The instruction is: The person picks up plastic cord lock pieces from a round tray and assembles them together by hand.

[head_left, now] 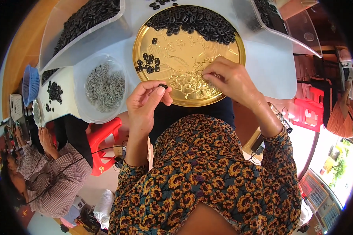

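Observation:
Between the thumb and fingers of my left hand (148, 102) is a small black plastic piece (163, 85), held over the near left rim of a round gold tray (176, 53). My right hand (232, 80) is above the tray's right side, its thumb and fingertips pinched together. Whatever they may hold is too small to make out. Many black oval pieces with holes (192, 21) are heaped along the tray's far edge. A small cluster of blockier black pieces (149, 63) lies at its left. Left of the tray stands a clear tub (80, 94) of small grey metal parts (105, 86).
Two translucent bins, one far left (94, 33) and one far right (290, 37), contain black pieces. More black pieces (55, 92) lie on the left of the table, near a blue basket (30, 84). Another person (59, 176) sits at left. Red stools (104, 145) stand below.

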Demonstrator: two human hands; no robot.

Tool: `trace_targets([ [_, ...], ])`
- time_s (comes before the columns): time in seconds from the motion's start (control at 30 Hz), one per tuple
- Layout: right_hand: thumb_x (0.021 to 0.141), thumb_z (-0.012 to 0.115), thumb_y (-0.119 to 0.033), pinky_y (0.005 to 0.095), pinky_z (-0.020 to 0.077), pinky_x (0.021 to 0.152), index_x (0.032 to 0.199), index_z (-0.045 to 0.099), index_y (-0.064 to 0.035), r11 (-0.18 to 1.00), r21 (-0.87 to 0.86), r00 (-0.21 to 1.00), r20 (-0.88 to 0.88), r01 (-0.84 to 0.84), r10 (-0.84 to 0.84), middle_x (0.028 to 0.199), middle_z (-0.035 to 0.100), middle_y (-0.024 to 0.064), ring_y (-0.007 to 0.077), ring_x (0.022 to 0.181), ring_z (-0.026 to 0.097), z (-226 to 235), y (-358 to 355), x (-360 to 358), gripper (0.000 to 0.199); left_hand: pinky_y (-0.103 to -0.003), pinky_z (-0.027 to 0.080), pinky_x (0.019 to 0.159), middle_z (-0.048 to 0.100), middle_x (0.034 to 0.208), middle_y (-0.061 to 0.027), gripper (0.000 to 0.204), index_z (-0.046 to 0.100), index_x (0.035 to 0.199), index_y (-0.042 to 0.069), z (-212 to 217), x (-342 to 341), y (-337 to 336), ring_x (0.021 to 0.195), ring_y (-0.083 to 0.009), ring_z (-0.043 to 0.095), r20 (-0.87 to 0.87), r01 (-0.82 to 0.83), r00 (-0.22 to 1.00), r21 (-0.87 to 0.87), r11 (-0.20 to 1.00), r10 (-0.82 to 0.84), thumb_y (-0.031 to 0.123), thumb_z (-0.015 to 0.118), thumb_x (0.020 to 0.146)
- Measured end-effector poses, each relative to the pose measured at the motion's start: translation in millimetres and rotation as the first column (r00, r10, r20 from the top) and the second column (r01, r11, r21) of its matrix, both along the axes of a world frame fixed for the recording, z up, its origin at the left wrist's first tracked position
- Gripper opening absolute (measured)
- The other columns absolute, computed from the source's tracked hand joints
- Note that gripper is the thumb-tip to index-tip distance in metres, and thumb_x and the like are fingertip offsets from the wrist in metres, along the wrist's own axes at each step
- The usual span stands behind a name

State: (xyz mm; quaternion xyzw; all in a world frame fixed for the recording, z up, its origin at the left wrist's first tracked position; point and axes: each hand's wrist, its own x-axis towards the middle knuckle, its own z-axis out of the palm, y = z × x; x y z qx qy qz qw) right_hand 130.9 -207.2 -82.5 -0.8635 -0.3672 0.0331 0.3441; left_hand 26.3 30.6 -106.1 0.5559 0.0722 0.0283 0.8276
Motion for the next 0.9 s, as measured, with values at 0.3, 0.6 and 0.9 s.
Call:
trace_targets([
  [0.3, 0.080, 0.067, -0.011, 0.0357, 0.0512, 0.059, 0.086, 0.064, -0.0066, 0.988, -0.144, 0.968, 0.252, 0.054, -0.016, 0.083, 0.059, 0.0067, 0.0278, 0.068, 0.063, -14, 22, 0, 0.008, -0.029, 0.049, 0.065, 0.067, 0.090, -0.0126, 0.017, 0.061, 0.105, -0.001, 2, -6, -1, 0.070, -0.0166, 0.060, -0.030, -0.028, 0.999, 0.029, 0.999, 0.029, 0.009, 0.060, 0.091],
  [0.6, 0.079, 0.067, -0.010, 0.0364, 0.0508, 0.059, 0.082, 0.058, -0.0045, 0.981, -0.187, 0.950, 0.311, 0.056, 0.005, 0.083, 0.059, 0.0088, 0.0278, 0.069, 0.063, -18, 26, 10, 0.011, -0.027, 0.051, 0.067, 0.066, 0.092, -0.0152, 0.018, 0.059, 0.106, -0.004, -1, -2, 1, 0.070, -0.0156, 0.062, -0.007, -0.018, 1.000, 0.005, 1.000, 0.018, 0.007, 0.060, 0.092],
  [0.9, 0.081, 0.065, -0.015, 0.0349, 0.0518, 0.060, 0.085, 0.064, -0.0076, 0.991, -0.135, 0.948, 0.317, 0.024, 0.021, 0.081, 0.058, 0.0064, 0.0261, 0.070, 0.063, -5, 15, 18, 0.009, -0.027, 0.051, 0.066, 0.066, 0.092, -0.0146, 0.018, 0.058, 0.106, -0.004, 2, 0, 0, 0.071, -0.0154, 0.062, -0.024, -0.045, 0.999, -0.014, 0.999, 0.045, 0.007, 0.059, 0.092],
])
